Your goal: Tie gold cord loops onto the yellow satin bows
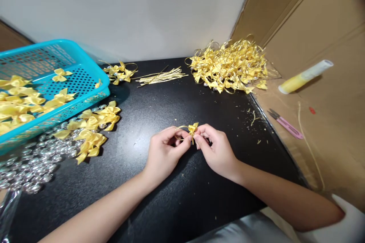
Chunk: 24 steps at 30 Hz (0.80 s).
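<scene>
While both hands meet at the centre of the frame, the left hand (164, 152) and right hand (216, 150) pinch a small yellow ribbon bow (193, 128) between thumb and fingertips, held just above the black tabletop (159, 110). A thin gold loop (180, 129) curves from the bow toward the left fingers, partly hidden behind them, so where it ends cannot be made out. Both sets of fingers are closed narrow around the bow; the palms face away and the fingertip contact is mostly concealed.

At the upper left a turquoise plastic basket (85, 69) holds more yellow bows and is cut off by the frame edge. Below it lie loose bows (92, 131) and a spread of clear beads (31, 163), some running out of view at the lower left. Near the top centre sit a few finished bows (119, 72) beside a bundle of gold wire ties (162, 77). A large pile of finished bows (229, 66) fills the upper right of the tabletop. On the cardboard (327, 121) at right rest a yellow tube (305, 76) and pink snips (285, 124), whose blades are too small to read clearly
</scene>
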Each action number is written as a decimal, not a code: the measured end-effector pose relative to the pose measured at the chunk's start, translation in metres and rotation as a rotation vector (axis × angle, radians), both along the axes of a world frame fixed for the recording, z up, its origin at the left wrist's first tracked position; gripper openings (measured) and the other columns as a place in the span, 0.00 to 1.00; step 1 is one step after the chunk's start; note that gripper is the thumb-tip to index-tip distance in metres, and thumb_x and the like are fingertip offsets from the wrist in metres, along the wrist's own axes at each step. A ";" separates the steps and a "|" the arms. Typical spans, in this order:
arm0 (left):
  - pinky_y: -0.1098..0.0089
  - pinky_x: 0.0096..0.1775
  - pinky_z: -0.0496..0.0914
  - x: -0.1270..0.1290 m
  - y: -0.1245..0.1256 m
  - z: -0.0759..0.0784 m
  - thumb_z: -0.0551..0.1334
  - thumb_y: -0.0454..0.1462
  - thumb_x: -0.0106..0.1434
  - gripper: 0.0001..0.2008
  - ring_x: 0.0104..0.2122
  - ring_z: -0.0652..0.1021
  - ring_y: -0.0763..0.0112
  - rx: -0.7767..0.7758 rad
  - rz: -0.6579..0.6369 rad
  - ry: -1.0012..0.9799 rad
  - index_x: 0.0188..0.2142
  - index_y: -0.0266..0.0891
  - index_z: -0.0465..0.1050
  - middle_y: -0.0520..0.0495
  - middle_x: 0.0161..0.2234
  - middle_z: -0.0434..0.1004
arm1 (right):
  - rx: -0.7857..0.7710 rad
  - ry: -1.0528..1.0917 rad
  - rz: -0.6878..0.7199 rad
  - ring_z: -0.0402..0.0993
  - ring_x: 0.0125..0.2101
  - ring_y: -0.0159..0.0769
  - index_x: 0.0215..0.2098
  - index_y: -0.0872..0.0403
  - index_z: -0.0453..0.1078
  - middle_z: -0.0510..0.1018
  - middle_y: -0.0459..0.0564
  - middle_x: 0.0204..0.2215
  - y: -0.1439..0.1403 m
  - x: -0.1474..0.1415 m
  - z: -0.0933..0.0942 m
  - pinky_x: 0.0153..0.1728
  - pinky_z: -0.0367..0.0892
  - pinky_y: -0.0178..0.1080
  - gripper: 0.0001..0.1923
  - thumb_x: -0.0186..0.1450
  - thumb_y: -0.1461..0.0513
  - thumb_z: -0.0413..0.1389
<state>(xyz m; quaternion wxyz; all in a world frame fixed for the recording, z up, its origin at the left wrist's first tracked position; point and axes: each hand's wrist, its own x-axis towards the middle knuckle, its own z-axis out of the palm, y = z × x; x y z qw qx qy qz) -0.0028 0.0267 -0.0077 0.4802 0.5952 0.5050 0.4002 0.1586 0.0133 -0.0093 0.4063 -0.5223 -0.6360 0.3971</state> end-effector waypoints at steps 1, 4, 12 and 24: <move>0.73 0.27 0.63 0.000 0.000 0.000 0.65 0.36 0.60 0.07 0.24 0.67 0.75 -0.001 0.001 0.000 0.26 0.37 0.75 0.51 0.24 0.72 | -0.002 0.007 0.000 0.66 0.21 0.27 0.29 0.53 0.63 0.68 0.41 0.21 0.000 0.000 0.000 0.25 0.62 0.31 0.08 0.68 0.63 0.50; 0.72 0.27 0.63 0.001 0.000 0.002 0.65 0.37 0.59 0.07 0.23 0.67 0.75 -0.025 0.008 -0.032 0.26 0.37 0.75 0.51 0.24 0.72 | -0.009 0.013 -0.006 0.66 0.21 0.27 0.29 0.53 0.63 0.68 0.41 0.20 -0.001 0.000 -0.001 0.25 0.62 0.31 0.09 0.68 0.63 0.50; 0.73 0.28 0.65 0.002 0.003 0.010 0.64 0.38 0.58 0.08 0.24 0.69 0.75 -0.101 0.030 -0.109 0.25 0.36 0.73 0.51 0.23 0.71 | -0.010 -0.012 -0.016 0.65 0.20 0.27 0.30 0.53 0.64 0.68 0.41 0.21 0.001 0.001 -0.003 0.25 0.61 0.31 0.08 0.68 0.63 0.51; 0.75 0.26 0.61 0.001 0.008 0.014 0.64 0.41 0.57 0.11 0.22 0.66 0.77 -0.225 -0.008 -0.114 0.24 0.35 0.72 0.53 0.21 0.70 | 0.071 -0.075 -0.021 0.65 0.21 0.27 0.30 0.53 0.64 0.69 0.42 0.21 0.001 0.001 -0.002 0.26 0.60 0.31 0.08 0.68 0.64 0.51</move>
